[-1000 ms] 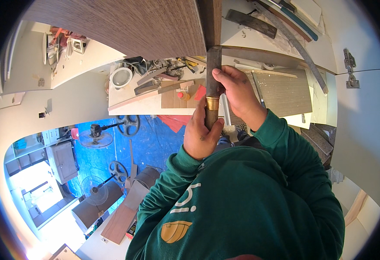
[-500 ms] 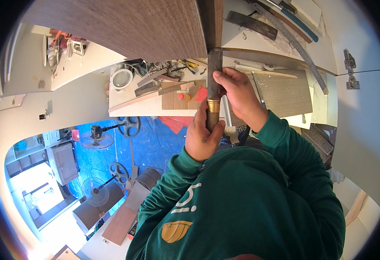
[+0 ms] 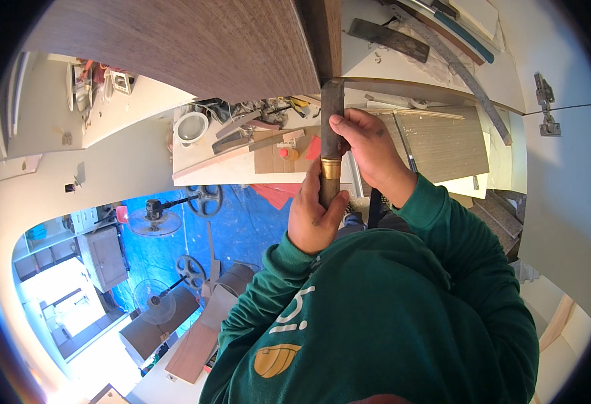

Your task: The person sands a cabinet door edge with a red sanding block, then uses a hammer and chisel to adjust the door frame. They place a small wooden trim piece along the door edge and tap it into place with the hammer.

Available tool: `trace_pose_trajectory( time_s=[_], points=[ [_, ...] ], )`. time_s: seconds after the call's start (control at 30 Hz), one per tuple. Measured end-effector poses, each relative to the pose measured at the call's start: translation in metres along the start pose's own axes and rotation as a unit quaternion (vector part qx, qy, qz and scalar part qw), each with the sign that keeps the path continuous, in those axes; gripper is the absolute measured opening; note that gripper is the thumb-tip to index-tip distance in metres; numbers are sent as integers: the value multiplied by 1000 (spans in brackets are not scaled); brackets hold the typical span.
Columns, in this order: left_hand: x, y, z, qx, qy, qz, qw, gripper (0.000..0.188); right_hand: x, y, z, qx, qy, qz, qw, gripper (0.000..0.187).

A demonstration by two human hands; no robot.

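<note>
Upright in front of me is a long piece (image 3: 332,111) with a dark, flat upper part, a brass collar (image 3: 331,168) and a brown, wood-like lower end; its exact kind I cannot tell. My left hand (image 3: 314,219) is wrapped round the lower end, just under the collar. Higher up, my right hand (image 3: 375,148) grips the dark part from the right, thumb across its face. The top of the piece reaches the lower corner of a large wood-grain panel (image 3: 194,44); whether they touch is unclear.
Behind my hands is a cluttered worktop (image 3: 228,172) with wood strips, an orange-capped bottle (image 3: 287,153) and a round white fitting (image 3: 191,126). A wood-grain board (image 3: 447,145) lies to the right. Fans (image 3: 154,219) stand at left on blue sheeting (image 3: 241,215).
The view has shifted slightly, so the background sits a little differently. Both hands keep their grip, and the held piece looks almost unmoved.
</note>
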State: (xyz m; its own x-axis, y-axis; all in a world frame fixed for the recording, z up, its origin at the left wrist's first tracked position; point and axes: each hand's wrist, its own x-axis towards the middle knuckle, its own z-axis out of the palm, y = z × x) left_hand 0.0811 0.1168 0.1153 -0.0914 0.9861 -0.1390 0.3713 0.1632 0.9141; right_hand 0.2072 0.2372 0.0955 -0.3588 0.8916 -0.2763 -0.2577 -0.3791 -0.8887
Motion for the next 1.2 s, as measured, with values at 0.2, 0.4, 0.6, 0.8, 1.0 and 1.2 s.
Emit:
trace_pose_trajectory(
  time_s=[0.2,0.4,0.6,0.8,1.0,1.2],
  points=[
    [1,-4,2,-1,-2,-4,1000,67,0,-1,2,6,7,-2,1000,19],
    [0,-2,1,-9,-4,-10,1000,68,1,-1,1,-2,4,-1,1000,20],
    [2,3,-1,-24,-16,-25,999,67,2,-3,4,6,15,4,1000,20],
    [4,4,1,-47,-14,-13,999,64,2,-2,6,5,27,-4,1000,21],
    [7,11,-2,-31,-22,-29,999,62,3,-3,7,8,26,-9,1000,21],
    [11,2,1,-24,-14,4,1000,59,5,2,4,2,32,-9,999,19]
  ],
)
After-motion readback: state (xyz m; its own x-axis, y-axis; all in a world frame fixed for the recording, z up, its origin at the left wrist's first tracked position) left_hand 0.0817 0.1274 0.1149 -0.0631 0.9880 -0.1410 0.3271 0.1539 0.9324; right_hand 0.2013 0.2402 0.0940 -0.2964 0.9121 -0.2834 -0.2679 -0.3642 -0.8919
